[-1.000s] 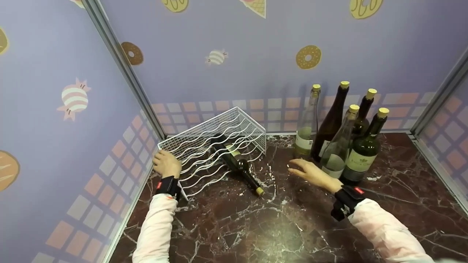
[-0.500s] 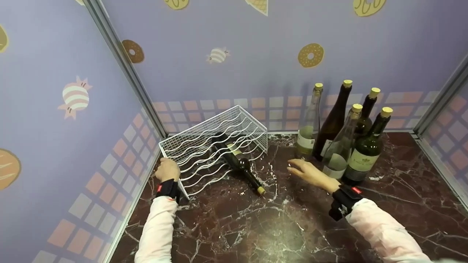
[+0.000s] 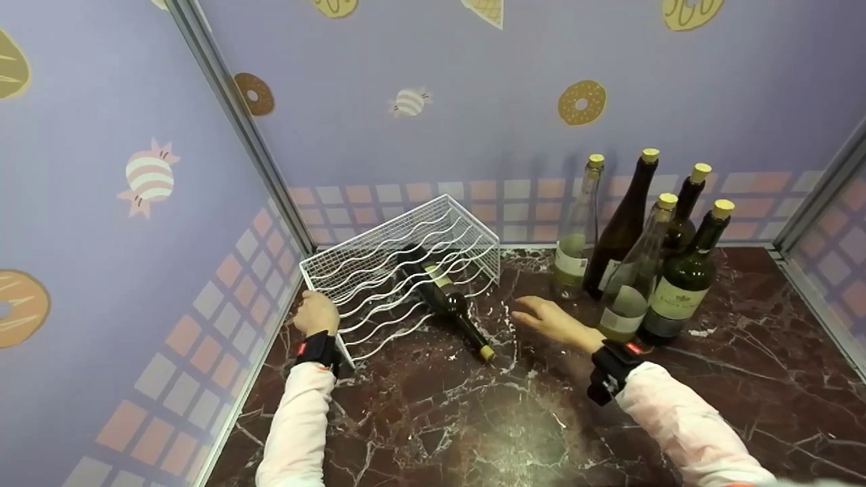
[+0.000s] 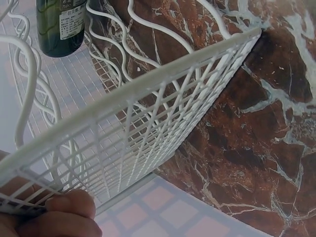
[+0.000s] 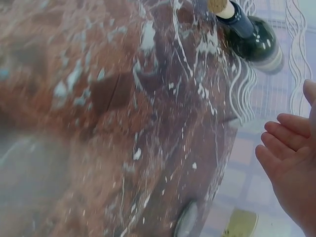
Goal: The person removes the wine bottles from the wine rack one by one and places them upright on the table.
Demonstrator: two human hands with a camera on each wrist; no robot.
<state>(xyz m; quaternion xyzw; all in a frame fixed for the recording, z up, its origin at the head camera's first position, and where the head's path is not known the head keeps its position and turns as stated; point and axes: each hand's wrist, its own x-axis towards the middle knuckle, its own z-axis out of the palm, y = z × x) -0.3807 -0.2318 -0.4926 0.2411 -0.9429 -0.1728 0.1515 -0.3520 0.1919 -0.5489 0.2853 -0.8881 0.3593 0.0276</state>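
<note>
A white wire bottle rack [image 3: 399,226] stands at an angle on the marble surface, against the back left corner. Inside it a dark green wine bottle [image 3: 446,304] lies on its side, its corked neck poking out toward the front. My left hand [image 3: 316,314] grips the rack's left mesh end, fingers [image 4: 71,203] curled over the wires in the left wrist view. Between the rack and the standing bottles, my right hand [image 3: 555,321] hovers with fingers extended and holds nothing. The clear bottle [image 3: 572,264] and a front clear bottle [image 3: 624,308] are nearest to it.
Beside them stand a tall brown bottle [image 3: 619,230], a dark bottle [image 3: 685,203] behind, and a green bottle [image 3: 680,294] with a cream label. All have corks. Patterned walls close the left, back and right of the marble top [image 3: 460,433].
My right hand has drifted a little left, away from the standing bottles. The left hand has slid slightly down the rack's end from its upper corner. The lying bottle stays in the rack.
</note>
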